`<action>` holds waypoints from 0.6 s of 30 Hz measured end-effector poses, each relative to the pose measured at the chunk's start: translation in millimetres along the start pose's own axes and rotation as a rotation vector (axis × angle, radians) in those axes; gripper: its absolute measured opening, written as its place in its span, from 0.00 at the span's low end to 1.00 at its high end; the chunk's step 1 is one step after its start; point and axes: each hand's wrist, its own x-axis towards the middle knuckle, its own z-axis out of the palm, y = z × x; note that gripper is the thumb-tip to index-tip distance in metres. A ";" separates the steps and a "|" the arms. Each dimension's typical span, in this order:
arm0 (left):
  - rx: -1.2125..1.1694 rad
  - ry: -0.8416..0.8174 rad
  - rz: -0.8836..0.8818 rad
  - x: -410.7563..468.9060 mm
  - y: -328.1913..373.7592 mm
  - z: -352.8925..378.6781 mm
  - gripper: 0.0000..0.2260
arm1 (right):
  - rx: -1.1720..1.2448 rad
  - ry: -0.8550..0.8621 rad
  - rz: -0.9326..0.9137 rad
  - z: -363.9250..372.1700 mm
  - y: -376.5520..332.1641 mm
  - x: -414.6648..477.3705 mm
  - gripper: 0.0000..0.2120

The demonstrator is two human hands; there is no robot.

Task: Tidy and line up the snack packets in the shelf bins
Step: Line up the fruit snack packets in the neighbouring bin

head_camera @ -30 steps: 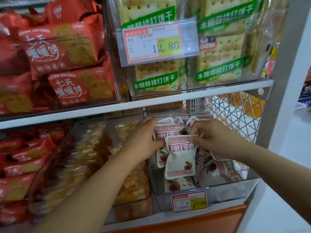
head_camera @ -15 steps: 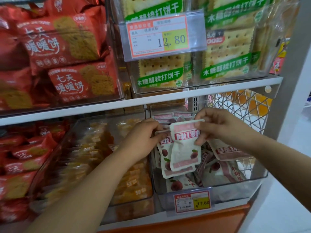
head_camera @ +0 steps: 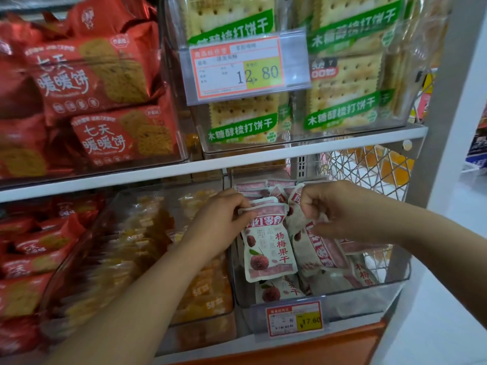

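Note:
Small white-and-pink bayberry snack packets fill a clear plastic bin [head_camera: 395,281] on the lower shelf at the right. My left hand [head_camera: 221,219] pinches the top edge of a stack of upright packets, the front one [head_camera: 268,246] facing me. My right hand [head_camera: 340,206] grips the top of a tilted packet [head_camera: 316,248] just to the right of that stack. More packets [head_camera: 276,289] lie loose below and behind in the bin.
To the left stands a clear bin of orange-yellow packets [head_camera: 203,285], then red biscuit packs [head_camera: 39,248]. The upper shelf [head_camera: 290,151] holds red biscuit packs and green-labelled cracker packs. A price tag [head_camera: 295,318] hangs on the bin's front. A wire mesh panel [head_camera: 363,167] closes the right side.
My right hand let the front packet join the stack in my left hand, then took hold of a tilted packet to the right. The view moved closer.

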 end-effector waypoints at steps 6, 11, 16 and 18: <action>0.031 0.002 -0.006 1.3 -0.1 0.2 0.08 | -0.129 0.168 0.085 -11.2 -5.5 -1.8 0.15; 0.041 -0.012 -0.008 1.0 -0.1 -0.5 0.09 | -0.212 0.206 -0.027 -6.2 -16.3 -1.0 0.16; 0.027 -0.001 -0.002 -0.8 0.8 -2.6 0.08 | -0.287 0.227 -0.049 -14.7 -24.4 -6.7 0.15; 0.041 -0.005 -0.016 -0.2 1.1 -2.6 0.06 | -0.354 0.197 0.001 -15.1 -23.9 -6.5 0.15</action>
